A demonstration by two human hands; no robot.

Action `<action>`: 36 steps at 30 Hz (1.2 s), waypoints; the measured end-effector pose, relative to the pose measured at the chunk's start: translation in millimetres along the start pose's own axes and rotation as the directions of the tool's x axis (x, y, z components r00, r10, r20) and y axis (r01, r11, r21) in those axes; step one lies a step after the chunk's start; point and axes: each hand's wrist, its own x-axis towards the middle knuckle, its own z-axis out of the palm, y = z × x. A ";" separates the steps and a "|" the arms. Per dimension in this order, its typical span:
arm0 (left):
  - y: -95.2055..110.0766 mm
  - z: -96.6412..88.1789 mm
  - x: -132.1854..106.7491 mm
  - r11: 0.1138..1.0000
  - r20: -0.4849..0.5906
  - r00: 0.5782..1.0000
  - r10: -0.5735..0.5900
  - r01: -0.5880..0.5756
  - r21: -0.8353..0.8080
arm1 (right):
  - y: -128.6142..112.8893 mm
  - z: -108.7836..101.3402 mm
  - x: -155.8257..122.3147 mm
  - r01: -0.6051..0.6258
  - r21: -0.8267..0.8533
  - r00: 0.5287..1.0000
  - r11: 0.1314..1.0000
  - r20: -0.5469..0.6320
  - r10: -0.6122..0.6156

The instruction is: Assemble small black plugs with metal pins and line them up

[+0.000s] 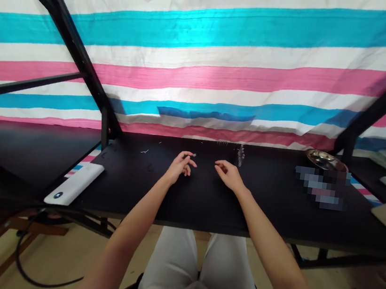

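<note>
Both my hands rest over a black table point(206, 203). My left hand point(180, 165) pinches a tiny pale object point(194, 154) between thumb and forefinger; it is too small to name. My right hand point(229, 174) hovers a short way to its right, fingers loosely curled, and whether anything is in them does not show. Just beyond the right hand lies a small glittery cluster of beads or a chain point(240, 155). A few tiny pale scraps point(144, 151) lie on the table left of my left hand.
A white power bank point(74, 184) lies at the table's left edge with a black cable point(27, 255) hanging to the floor. A metal dish point(325, 159) and a blurred patch sit at the right. Black frame bars point(82, 63) rise before a striped tarp point(207, 61).
</note>
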 end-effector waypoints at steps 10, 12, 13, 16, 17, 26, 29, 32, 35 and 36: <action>-7.9 22.1 -9.8 0.986 0.288 0.955 -0.071 0.024 0.165 | -15.3 26.3 -3.5 -0.016 0.331 0.996 0.943 0.085 -0.013; -9.1 23.4 -10.1 0.982 0.280 0.959 -0.052 -0.002 0.188 | -13.3 29.7 -3.7 -0.047 0.372 0.995 0.927 0.099 0.011; -9.6 23.4 -9.8 0.980 0.255 0.966 -0.030 -0.022 0.199 | -12.0 30.6 -3.6 -0.062 0.382 0.995 0.922 0.095 0.028; -9.9 21.6 -8.2 0.969 0.135 0.990 0.050 -0.081 0.234 | -9.2 30.4 -2.4 -0.083 0.391 0.997 0.917 0.036 0.074; -9.7 20.8 -7.7 0.966 0.095 0.993 0.071 -0.092 0.240 | -8.8 29.7 -1.9 -0.083 0.395 0.996 0.915 0.013 0.084; -9.3 20.5 -8.6 0.968 0.035 0.994 0.100 -0.105 0.227 | -11.2 29.0 -0.3 -0.124 0.494 0.991 0.861 0.011 0.137; -9.1 20.2 -7.9 0.971 0.030 0.994 0.103 -0.108 0.213 | -12.9 28.9 0.2 -0.120 0.510 0.991 0.852 0.007 0.136; -7.4 17.9 -6.4 0.974 0.011 0.994 0.113 -0.113 0.195 | -14.5 25.8 1.4 -0.104 0.508 0.991 0.855 -0.020 0.133; -6.1 13.0 -3.7 0.978 -0.039 0.991 0.128 -0.120 0.169 | -14.3 18.6 3.5 -0.102 0.491 0.986 0.865 -0.065 0.154; -6.0 11.0 -2.7 0.980 -0.061 0.990 0.130 -0.119 0.162 | -13.7 15.7 4.3 -0.105 0.491 0.983 0.865 -0.083 0.166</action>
